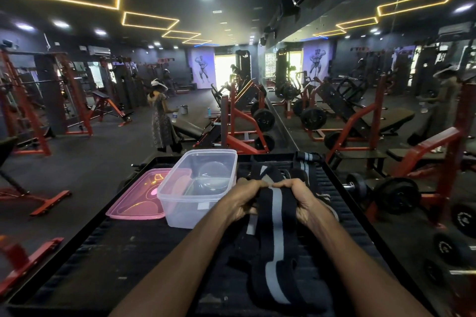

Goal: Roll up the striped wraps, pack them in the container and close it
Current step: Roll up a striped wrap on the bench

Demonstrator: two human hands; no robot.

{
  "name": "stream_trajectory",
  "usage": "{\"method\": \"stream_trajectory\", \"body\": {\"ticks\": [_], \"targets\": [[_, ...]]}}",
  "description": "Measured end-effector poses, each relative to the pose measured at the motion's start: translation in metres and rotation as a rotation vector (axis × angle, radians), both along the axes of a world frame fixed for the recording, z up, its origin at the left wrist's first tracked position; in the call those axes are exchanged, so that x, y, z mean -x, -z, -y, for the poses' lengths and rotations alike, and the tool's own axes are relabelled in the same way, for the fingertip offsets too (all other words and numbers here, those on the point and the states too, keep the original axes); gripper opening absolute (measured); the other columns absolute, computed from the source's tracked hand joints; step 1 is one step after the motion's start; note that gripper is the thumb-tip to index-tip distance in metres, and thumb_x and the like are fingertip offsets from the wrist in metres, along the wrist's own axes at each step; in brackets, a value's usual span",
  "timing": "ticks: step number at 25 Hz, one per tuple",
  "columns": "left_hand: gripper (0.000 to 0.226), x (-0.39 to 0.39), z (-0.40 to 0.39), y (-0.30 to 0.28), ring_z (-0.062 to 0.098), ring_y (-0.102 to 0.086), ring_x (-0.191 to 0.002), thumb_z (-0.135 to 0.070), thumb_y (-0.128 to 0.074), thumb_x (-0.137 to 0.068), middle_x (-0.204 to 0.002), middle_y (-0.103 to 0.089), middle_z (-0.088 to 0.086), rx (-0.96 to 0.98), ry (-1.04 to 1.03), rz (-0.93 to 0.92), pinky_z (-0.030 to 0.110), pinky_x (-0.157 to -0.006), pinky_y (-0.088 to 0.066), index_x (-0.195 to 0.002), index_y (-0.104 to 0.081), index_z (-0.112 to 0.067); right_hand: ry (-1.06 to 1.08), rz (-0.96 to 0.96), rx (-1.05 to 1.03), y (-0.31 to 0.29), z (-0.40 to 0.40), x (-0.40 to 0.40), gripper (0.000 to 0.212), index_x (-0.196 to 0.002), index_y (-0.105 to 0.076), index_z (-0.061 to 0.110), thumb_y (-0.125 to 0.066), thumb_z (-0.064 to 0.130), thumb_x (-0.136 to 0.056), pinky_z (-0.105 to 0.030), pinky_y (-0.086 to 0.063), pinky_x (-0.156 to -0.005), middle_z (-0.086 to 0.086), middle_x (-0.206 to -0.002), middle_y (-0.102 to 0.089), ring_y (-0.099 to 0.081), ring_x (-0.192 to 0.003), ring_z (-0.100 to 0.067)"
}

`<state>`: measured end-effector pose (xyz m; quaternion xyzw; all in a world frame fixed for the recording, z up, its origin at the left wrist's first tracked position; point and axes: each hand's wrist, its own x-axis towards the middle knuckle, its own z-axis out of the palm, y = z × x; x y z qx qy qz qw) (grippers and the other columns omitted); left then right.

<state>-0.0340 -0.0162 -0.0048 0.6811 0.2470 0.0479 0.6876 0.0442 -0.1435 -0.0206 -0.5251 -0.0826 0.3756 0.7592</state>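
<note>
Two hands worked one striped wrap on the black ribbed bench. The left hand and right hand had their fingers curled shut over its far end, knuckles nearly touching. More wraps lay beyond. The clear container stood empty to the left, its pink lid beside it. The cloth looked soft, light and limp; pinching the end edge seemed best for a tight roll.
</note>
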Motion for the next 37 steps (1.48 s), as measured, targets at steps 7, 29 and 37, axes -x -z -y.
{"method": "stream_trajectory", "body": {"ticks": [7, 29, 37], "targets": [[0.016, -0.015, 0.003, 0.016, 0.013, -0.050, -0.041, -0.001, -0.058, -0.089, -0.061, -0.060, 0.007, -0.278, -0.087, 0.092, 0.025, -0.041, -0.042, -0.092, -0.070, -0.011, 0.234, 0.463, 0.135, 0.025, 0.002, -0.021, 0.013, -0.094, -0.074, 0.004, -0.074, 0.002, -0.081, -0.046, -0.057, -0.092, -0.020, -0.099, -0.076, -0.073, -0.094, -0.035], [0.008, -0.024, -0.002, 0.034, 0.021, -0.068, -0.083, -0.020, -0.079, -0.084, -0.088, -0.077, 0.009, -0.045, -0.069, 0.275, 0.031, -0.080, -0.052, -0.079, -0.078, -0.014, 0.270, 0.677, 0.034, 0.031, 0.005, -0.033, 0.012, -0.086, -0.077, 0.009, -0.073, -0.002, -0.085, -0.023, -0.052, -0.083, -0.015, -0.099, -0.074, -0.067, -0.091, -0.016], [0.015, -0.023, -0.003, 0.025, 0.002, -0.069, -0.076, -0.003, -0.076, -0.084, -0.085, -0.076, 0.002, -0.150, -0.032, 0.313, 0.010, -0.069, -0.052, -0.098, -0.076, -0.002, 0.167, 0.558, -0.030, 0.027, 0.011, -0.036, 0.007, -0.084, -0.077, 0.006, -0.072, 0.002, -0.087, -0.046, -0.055, -0.088, -0.016, -0.095, -0.073, -0.068, -0.092, -0.027]]}}
